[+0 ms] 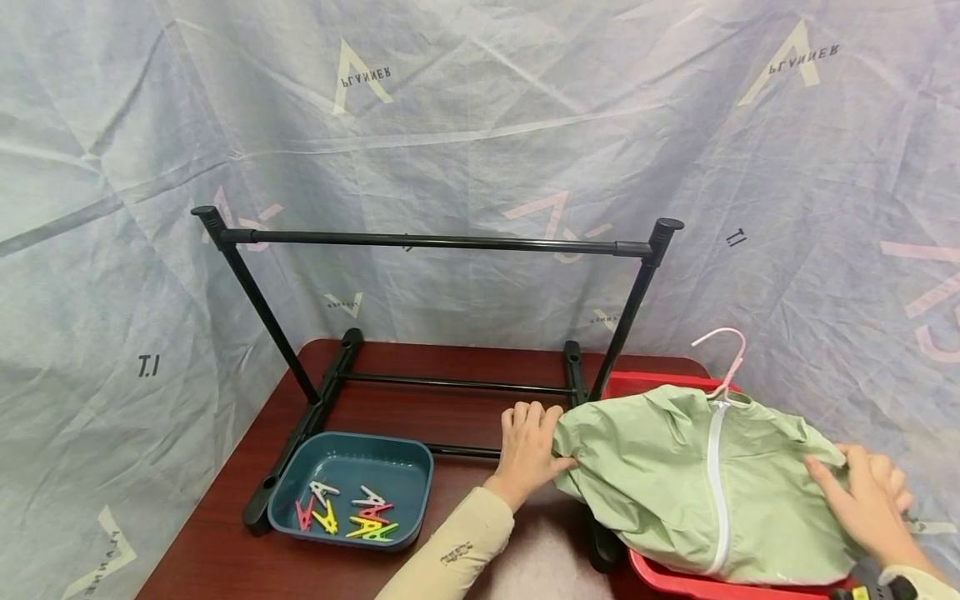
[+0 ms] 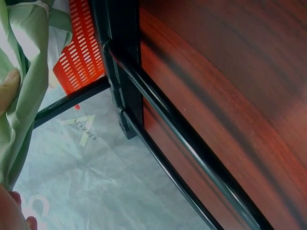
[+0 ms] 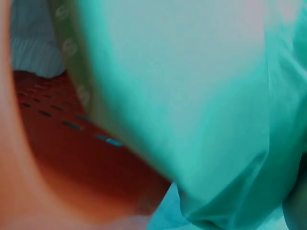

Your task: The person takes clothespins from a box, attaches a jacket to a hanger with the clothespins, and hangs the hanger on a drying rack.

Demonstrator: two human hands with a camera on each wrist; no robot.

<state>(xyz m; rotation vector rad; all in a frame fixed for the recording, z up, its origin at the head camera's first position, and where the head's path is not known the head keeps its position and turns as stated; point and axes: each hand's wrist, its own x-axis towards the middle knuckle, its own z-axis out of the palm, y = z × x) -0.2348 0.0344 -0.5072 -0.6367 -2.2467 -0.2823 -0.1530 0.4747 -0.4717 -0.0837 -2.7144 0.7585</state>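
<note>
A light green zip-up jacket (image 1: 660, 475) with a white zipper is spread over a red basket (image 1: 675, 581) at the right. From its collar rises the hook of a pink hanger (image 1: 738, 354); the rest of the hanger is hidden inside. My left hand (image 1: 527, 450) grips the jacket's left side, thumb in front and fingers behind at the edge. On the opposite side my right hand (image 1: 862, 500) holds the other shoulder edge between thumb and fingers. In the left wrist view, the green cloth (image 2: 29, 81) hangs in folds between thumb and fingers. Green fabric (image 3: 192, 105) fills most of the right wrist view.
A black garment rack (image 1: 442, 242) stands on the dark red table (image 1: 457, 358), its right foot beside the basket. At the left, a blue tray (image 1: 352, 454) holds several coloured clothespins (image 1: 367, 525). A printed grey sheet (image 1: 465, 125) hangs behind. Pale cloth (image 3: 36, 52) lies inside the basket.
</note>
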